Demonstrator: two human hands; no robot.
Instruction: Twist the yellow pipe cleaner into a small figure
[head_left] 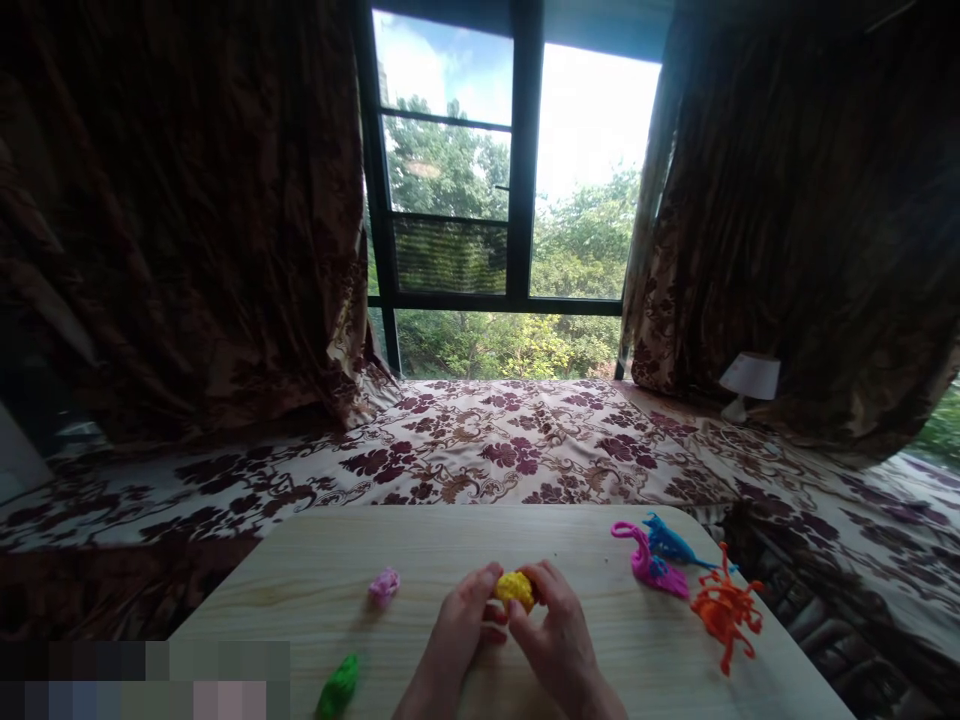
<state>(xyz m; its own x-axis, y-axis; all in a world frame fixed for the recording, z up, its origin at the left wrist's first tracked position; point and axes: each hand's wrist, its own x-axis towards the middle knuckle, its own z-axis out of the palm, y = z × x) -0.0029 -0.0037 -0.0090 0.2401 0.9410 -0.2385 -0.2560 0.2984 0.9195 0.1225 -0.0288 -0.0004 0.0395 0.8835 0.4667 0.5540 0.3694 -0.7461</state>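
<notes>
A small yellow lump of modelling clay (514, 590) with a bumpy surface is held above the near middle of the table. My left hand (463, 615) closes on it from the left, thumb and fingertips against its side. From the right, my right hand (553, 622) grips it between thumb and curled fingers. The lump's underside is hidden by the fingers. Left of the hands lies a crumpled pink lump (385, 586), and nearer the front edge a green lump (339, 686).
At the table's (450, 530) right stand a magenta swan-like figure (646, 565), a blue figure (671, 540) and an orange figure with curling arms (726, 608). A flower-patterned covering (510, 460) spreads behind, with a small lamp (750, 378) at right. Curtains (225, 220) flank the window (525, 200).
</notes>
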